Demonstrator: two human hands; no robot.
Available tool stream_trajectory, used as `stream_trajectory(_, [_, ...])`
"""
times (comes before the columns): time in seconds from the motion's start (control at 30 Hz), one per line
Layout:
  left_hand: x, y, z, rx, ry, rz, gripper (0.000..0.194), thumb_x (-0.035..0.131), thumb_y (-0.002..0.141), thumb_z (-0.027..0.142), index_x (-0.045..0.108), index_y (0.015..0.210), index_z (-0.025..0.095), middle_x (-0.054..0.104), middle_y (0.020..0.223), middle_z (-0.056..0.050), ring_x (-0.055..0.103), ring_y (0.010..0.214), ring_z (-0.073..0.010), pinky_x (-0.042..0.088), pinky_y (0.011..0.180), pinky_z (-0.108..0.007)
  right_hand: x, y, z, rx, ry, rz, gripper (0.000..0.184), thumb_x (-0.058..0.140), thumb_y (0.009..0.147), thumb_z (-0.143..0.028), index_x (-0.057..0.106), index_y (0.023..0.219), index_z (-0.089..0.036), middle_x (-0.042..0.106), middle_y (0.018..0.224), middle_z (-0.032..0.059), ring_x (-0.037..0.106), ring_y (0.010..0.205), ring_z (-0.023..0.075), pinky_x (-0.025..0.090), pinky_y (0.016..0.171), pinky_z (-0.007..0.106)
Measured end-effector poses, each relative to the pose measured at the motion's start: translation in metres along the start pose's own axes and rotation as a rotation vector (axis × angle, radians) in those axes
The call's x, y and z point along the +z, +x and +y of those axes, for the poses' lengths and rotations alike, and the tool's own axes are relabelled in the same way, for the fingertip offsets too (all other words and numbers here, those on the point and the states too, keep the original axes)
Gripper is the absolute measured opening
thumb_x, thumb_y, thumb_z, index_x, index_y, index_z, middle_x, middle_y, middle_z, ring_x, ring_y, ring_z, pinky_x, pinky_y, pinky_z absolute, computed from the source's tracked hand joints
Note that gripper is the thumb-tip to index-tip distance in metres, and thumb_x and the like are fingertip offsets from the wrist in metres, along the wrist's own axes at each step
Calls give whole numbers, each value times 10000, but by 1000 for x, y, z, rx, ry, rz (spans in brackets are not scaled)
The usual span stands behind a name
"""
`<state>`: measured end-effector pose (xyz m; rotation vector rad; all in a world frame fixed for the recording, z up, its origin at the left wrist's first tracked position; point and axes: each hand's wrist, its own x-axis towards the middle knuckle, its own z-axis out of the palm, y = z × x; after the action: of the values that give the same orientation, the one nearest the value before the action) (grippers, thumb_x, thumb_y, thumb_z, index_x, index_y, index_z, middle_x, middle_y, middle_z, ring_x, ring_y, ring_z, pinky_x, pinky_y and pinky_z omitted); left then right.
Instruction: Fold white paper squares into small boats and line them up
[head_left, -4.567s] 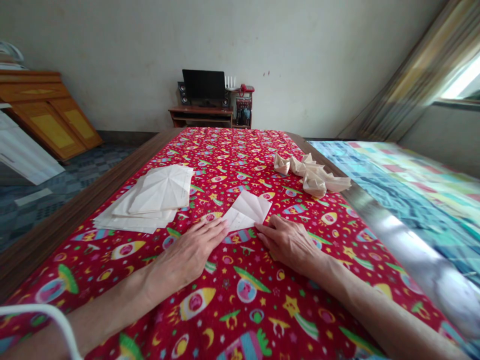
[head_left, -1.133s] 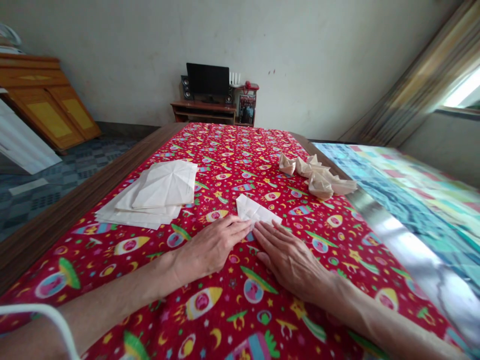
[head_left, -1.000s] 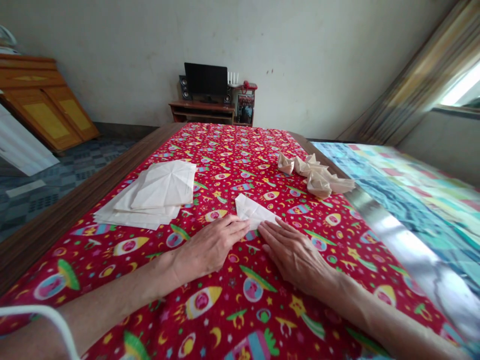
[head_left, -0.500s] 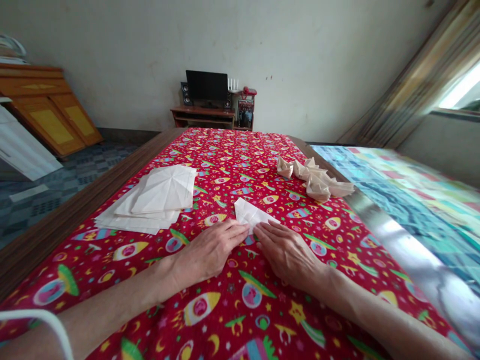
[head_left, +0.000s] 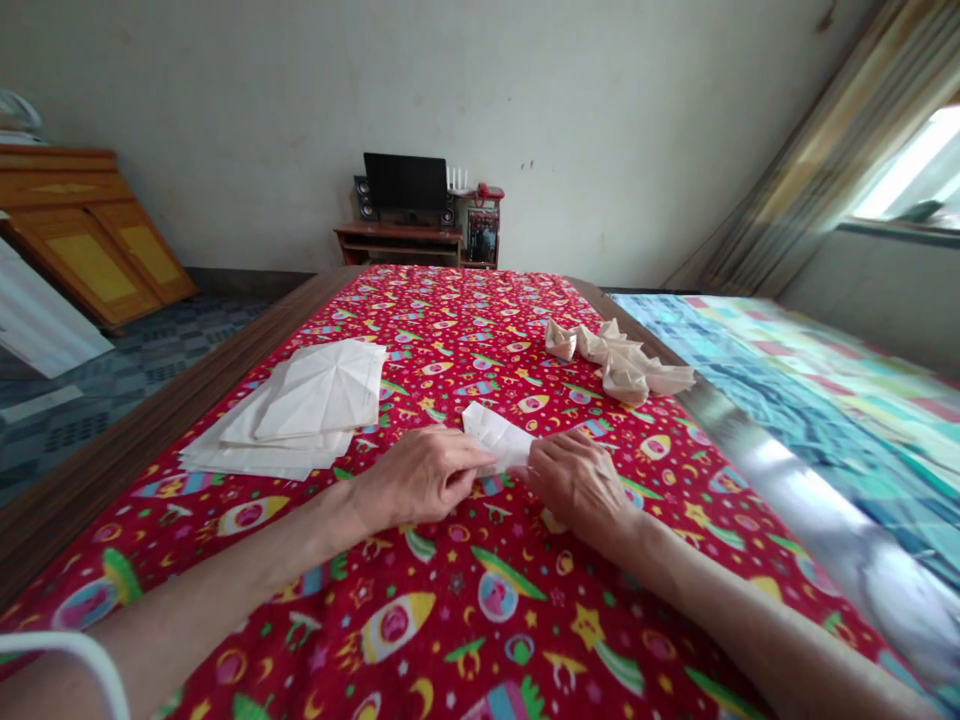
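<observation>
A small folded piece of white paper [head_left: 496, 436] sits between my two hands on the red patterned tablecloth [head_left: 480, 620]. My left hand [head_left: 420, 478] pinches its near left edge with curled fingers. My right hand [head_left: 576, 480] grips its near right edge, fingers bent. The paper's far tip points up and away from me.
A stack of creased white sheets [head_left: 300, 410] lies to the left. Several folded beige paper figures [head_left: 622, 358] sit at the right near the table's edge. A bed with a blue-green cover [head_left: 810, 400] stands right of the table, a wooden cabinet [head_left: 97, 240] far left.
My hands went from lying flat and pressing the paper down to curling and gripping its edges. The paper has been folded narrower and now lifts off the cloth.
</observation>
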<state>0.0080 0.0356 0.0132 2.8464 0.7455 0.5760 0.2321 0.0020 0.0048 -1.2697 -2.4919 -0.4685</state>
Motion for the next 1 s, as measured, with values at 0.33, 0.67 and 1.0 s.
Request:
stream_trajectory(0.33, [10, 39, -60, -119, -82, -85, 722, 704, 739, 404, 416, 1360, 175, 469, 1309, -110, 433, 1232, -243, 351, 1051, -364, 13, -11, 18, 260, 176, 49, 178, 534, 871, -418, 561, 946, -258, 558, 898, 65, 535, 775, 201, 391, 624, 304])
stream_trajectory(0.67, [2, 44, -55, -153, -131, -102, 704, 721, 707, 415, 464, 1333, 222, 515, 1010, -33, 527, 933, -178, 441, 851, -291, 11, -11, 13, 292, 342, 58, 138, 540, 873, -331, 504, 888, -200, 555, 830, 39, 523, 764, 169, 426, 681, 287])
stream_trajectory(1.0, [6, 53, -68, -265, -402, -150, 722, 682, 676, 260, 440, 1350, 166, 591, 789, 29, 513, 691, -117, 405, 635, -206, 9, 0, 12, 270, 400, 108, 211, 624, 817, -319, 553, 977, -201, 559, 898, 60, 533, 807, 180, 459, 710, 303])
